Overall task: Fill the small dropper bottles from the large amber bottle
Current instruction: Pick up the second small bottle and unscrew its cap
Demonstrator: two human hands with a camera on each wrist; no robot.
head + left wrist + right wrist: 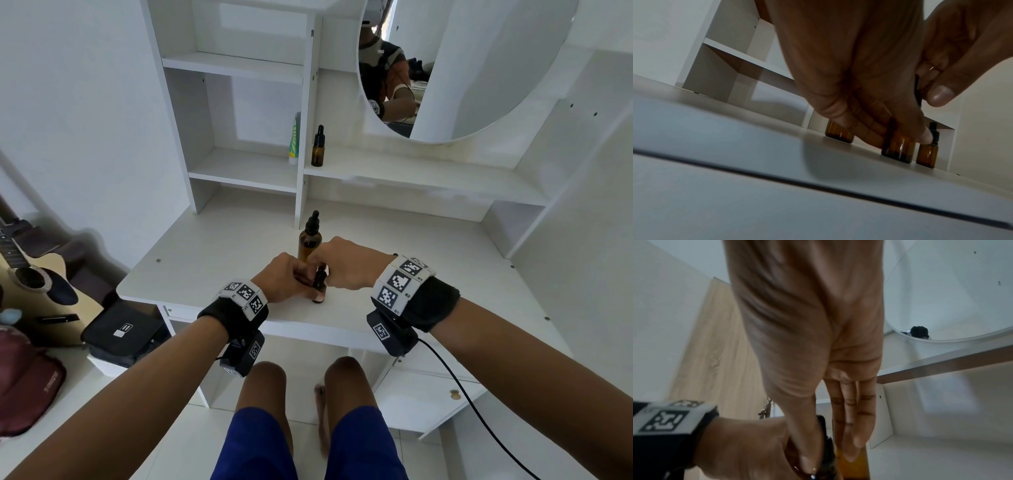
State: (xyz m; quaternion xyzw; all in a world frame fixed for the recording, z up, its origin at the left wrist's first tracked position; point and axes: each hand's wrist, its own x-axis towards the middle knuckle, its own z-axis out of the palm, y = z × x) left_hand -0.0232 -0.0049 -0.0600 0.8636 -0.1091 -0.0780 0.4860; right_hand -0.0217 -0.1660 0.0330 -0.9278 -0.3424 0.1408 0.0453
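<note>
Right now I am working with both hands over the white surface [219, 240], near its front edge. My left hand [284, 277] is curling its fingers [869, 126] around the body of a small dropper bottle [319, 286], which is standing on the surface. It is amber glass with a black cap, and its long axis is running upright, cap toward the ceiling. My right hand [346, 263] is coming in from above and pinching that black cap between thumb and fingers [851, 426], which are reaching straight down past it.

Just behind my hands the large amber bottle [309, 241] is standing upright too, a taller brown cylinder with a black dropper top pointing up; its lower part is hiding behind my fingers. In the left wrist view another small amber bottle [927, 151] with a black dropper cap is standing just beside the one I am gripping.

Further back, one more small dropper bottle [318, 149] is sitting upright on the shelf [411, 171] below the round mirror [479, 68], next to a green and white tube [294, 138].
</note>
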